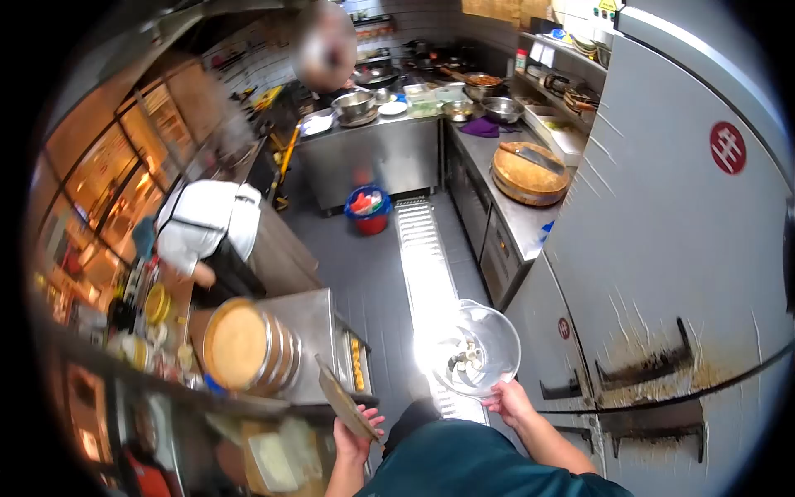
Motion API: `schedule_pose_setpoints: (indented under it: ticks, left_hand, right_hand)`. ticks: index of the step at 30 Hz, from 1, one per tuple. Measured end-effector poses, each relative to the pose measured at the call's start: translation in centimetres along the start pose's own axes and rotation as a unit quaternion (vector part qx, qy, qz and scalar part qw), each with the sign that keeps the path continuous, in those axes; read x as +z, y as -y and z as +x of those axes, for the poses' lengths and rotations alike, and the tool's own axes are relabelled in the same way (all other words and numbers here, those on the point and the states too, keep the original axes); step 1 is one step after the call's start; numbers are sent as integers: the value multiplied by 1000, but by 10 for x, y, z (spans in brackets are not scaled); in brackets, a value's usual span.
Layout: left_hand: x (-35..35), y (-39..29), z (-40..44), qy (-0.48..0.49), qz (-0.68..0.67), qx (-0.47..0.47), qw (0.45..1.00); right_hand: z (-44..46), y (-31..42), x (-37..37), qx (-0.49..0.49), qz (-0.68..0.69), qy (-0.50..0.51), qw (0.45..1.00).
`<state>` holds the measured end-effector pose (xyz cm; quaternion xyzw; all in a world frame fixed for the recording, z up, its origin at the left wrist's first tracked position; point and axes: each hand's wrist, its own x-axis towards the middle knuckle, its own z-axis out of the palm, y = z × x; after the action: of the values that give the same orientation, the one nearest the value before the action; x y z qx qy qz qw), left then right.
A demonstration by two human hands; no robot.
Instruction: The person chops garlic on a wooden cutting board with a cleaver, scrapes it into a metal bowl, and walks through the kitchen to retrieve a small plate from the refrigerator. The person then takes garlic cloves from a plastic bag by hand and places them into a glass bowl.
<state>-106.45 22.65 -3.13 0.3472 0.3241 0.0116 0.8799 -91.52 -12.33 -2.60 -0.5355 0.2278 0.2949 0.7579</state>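
Observation:
In the head view, my right hand (511, 401) grips the lower rim of a clear round bowl (497, 344), with curved metal blades (460, 364) and small pale pieces inside. My left hand (356, 432) holds a flat, thin board-like object (344, 402) tilted on its edge, its fingers behind and beside it. The two things are apart, the bowl over the floor drain and the flat object by the steel table at the left.
Stacked round steamers (240, 344) stand on a steel table (315, 319). A co-worker in white (211, 219) bends at the left. Refrigerator doors (662, 224) rise at the right. A round chopping block (530, 174) with a cleaver sits on the counter; a blue-rimmed bucket (368, 222) stands ahead.

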Motion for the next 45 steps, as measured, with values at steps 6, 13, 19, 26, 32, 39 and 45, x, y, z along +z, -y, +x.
schedule_pose_setpoints:
  ticks: [6, 13, 19, 26, 32, 39, 45]
  left_hand:
    - [147, -135, 208, 178, 50, 30, 982]
    - [306, -231, 359, 326, -2, 39, 944]
    - [310, -236, 457, 186, 66, 68, 978]
    - [333, -279, 556, -42, 42, 35, 998]
    - [393, -310, 659, -58, 63, 14, 996]
    - [456, -360, 851, 50, 209, -9, 976]
    - [614, -395, 984, 178, 359, -69, 913]
  right_hand:
    - [96, 94, 63, 23, 65, -77, 995]
    - [227, 205, 121, 4, 98, -70, 993]
    - [384, 300, 144, 10, 99, -52, 994]
    - [615, 463, 169, -71, 162, -54, 983]
    - [794, 567, 151, -124, 251, -156, 947]
    - [862, 661, 130, -160, 344, -296, 877]
    - [798, 670, 158, -186, 246, -350, 884]
